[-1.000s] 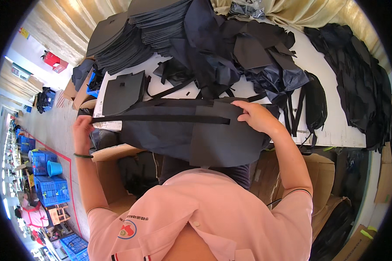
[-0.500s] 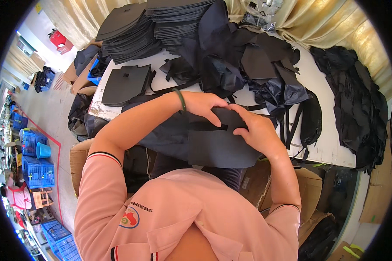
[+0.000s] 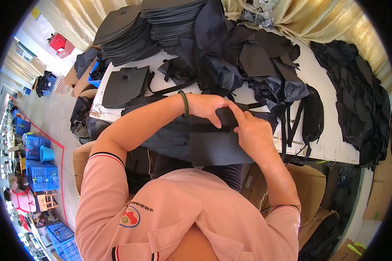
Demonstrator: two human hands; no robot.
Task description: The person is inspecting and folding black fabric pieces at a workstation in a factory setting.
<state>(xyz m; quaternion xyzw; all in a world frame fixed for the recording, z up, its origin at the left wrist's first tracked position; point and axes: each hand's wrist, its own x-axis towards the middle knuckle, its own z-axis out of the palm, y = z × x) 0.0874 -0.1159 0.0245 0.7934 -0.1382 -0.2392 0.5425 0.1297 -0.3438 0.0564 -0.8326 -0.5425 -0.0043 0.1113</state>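
Note:
A stiff black panel [image 3: 217, 149] is held up at the near edge of the table, over my lap. My left hand [image 3: 206, 108], with a dark green bangle at the wrist, is closed on its upper part, thumb on the near face. From the right, my right hand [image 3: 253, 132] grips the panel, thumb bent and index finger reaching to the left fingertips. The far-side fingers are mostly hidden behind the panel. Dark soft fabric [image 3: 167, 138] spreads under my left forearm, beside the panel; whether the two are joined I cannot tell.
Tall stacks of black panels [image 3: 126, 37] stand at the back left of the white table [image 3: 331, 108], with a smaller pile [image 3: 125, 87] nearer. Black bags and straps [image 3: 265, 71] heap centre right. Black fabric pieces [image 3: 353, 95] hang over the right edge. Cardboard boxes [image 3: 307, 182] stand below.
My right hand has shifted slightly left over the panel, its index finger now straighter near my left fingertips. The panel's upper part appears bent over between my hands. The view has shifted slightly.

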